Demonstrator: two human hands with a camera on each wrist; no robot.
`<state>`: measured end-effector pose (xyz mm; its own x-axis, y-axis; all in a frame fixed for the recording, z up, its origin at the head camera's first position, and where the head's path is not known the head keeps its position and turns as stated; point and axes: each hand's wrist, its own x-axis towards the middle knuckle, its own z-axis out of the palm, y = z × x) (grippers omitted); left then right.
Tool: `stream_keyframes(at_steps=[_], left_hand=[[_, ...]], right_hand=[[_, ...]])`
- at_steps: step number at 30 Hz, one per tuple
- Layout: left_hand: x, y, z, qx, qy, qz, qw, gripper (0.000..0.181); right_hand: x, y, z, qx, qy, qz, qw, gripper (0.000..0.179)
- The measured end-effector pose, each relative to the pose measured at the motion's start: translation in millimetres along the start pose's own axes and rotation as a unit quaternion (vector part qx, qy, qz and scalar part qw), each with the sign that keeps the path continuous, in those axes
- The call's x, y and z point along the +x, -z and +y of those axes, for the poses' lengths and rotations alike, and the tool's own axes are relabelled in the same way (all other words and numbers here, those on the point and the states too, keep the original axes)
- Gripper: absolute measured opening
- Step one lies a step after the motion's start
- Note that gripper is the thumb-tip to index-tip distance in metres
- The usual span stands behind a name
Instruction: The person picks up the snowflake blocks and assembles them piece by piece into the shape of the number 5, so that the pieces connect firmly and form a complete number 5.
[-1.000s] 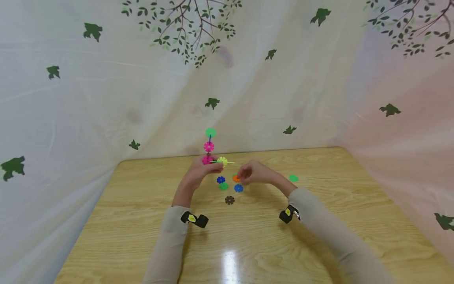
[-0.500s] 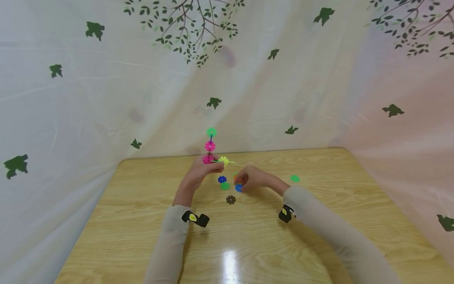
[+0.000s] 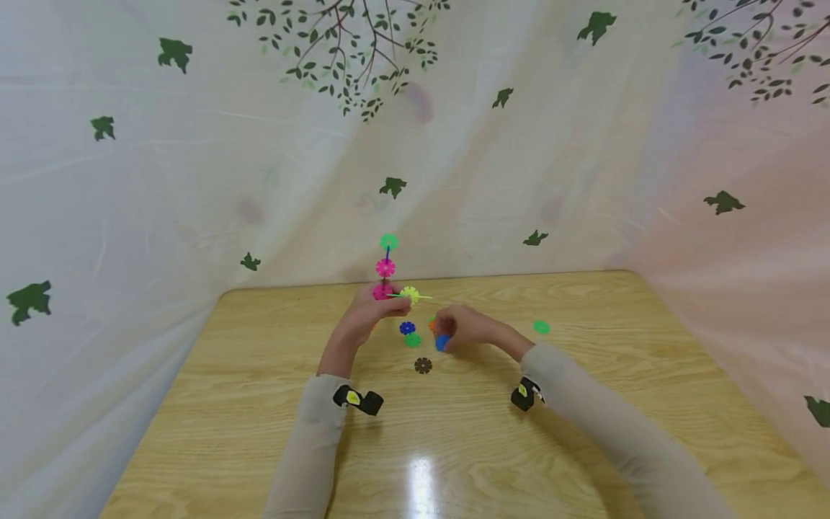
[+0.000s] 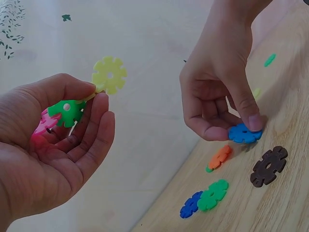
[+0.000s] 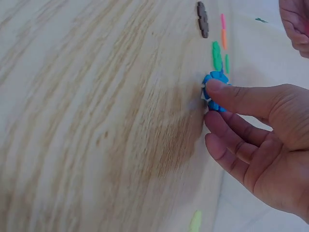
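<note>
My left hand [image 3: 366, 313] holds a chain of joined notched plastic discs. In the left wrist view its thumb and fingers pinch near a pale yellow disc [image 4: 110, 75], with a green disc [image 4: 67, 112] and a pink disc [image 4: 47, 123] partly hidden in the palm. A pink disc [image 3: 385, 268] and a green disc [image 3: 389, 241] rise above this hand in the head view. Over to the right, my right hand [image 3: 470, 326] pinches a blue disc [image 4: 244, 135] between thumb and fingers, low over the table. Whether that disc still touches the wood I cannot tell.
Loose discs lie around the right hand: brown [image 4: 269, 166], orange [image 4: 220, 157], green [image 4: 213, 195] and dark blue [image 4: 191, 205], the last two overlapping. Another green disc [image 3: 541, 327] lies farther right on the wooden table [image 3: 259, 432]. A printed curtain [image 3: 292, 180] hangs behind.
My right hand has shifted from beside the orange disc to the blue one and taken hold of it, tilting it. The left hand keeps its grip on the chain, nearly still.
</note>
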<state>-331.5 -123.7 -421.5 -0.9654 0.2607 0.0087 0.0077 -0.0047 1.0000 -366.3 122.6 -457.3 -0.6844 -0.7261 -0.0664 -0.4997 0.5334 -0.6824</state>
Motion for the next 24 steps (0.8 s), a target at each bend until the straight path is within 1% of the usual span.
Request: stream_keyframes(at_steps=[6, 11, 14, 16, 19, 21, 24], left_hand=[[0.2, 0.1, -0.1, 0.006, -0.008, -0.002, 0.9999, 0.01], [0.5, 0.1, -2.6, 0.001, -0.006, -0.003, 1.0, 0.011], [0.1, -0.3, -3.5, -0.006, -0.005, -0.002, 1.0, 0.016], [0.0, -0.9, -3.5, -0.01, -0.006, -0.001, 0.9999, 0.019], [0.4, -1.9, -3.9, -0.011, -0.006, 0.002, 0.9999, 0.02], [0.6, -2.7, -4.0, -0.009, -0.008, 0.004, 0.9999, 0.019], [0.5, -4.3, -3.3, -0.006, -0.011, 0.007, 0.9999, 0.018]], right_hand=[[-5.5, 3.6, 4.1, 0.017, -0.002, 0.027, 0.9995, 0.014], [-7.8, 7.4, 6.8, 0.025, -0.012, 0.062, 0.9977, 0.011], [-11.0, 11.1, 4.8, 0.063, -0.023, 0.088, 0.9938, 0.016], [-13.8, 14.2, 1.1, 0.102, -0.029, 0.111, 0.9881, 0.022], [-18.4, 19.3, -6.4, 0.161, -0.037, 0.147, 0.9753, 0.027], [-20.6, 22.6, -11.3, 0.189, -0.04, 0.172, 0.966, 0.029], [-23.0, 27.5, -17.5, 0.218, -0.04, 0.201, 0.9542, 0.027]])
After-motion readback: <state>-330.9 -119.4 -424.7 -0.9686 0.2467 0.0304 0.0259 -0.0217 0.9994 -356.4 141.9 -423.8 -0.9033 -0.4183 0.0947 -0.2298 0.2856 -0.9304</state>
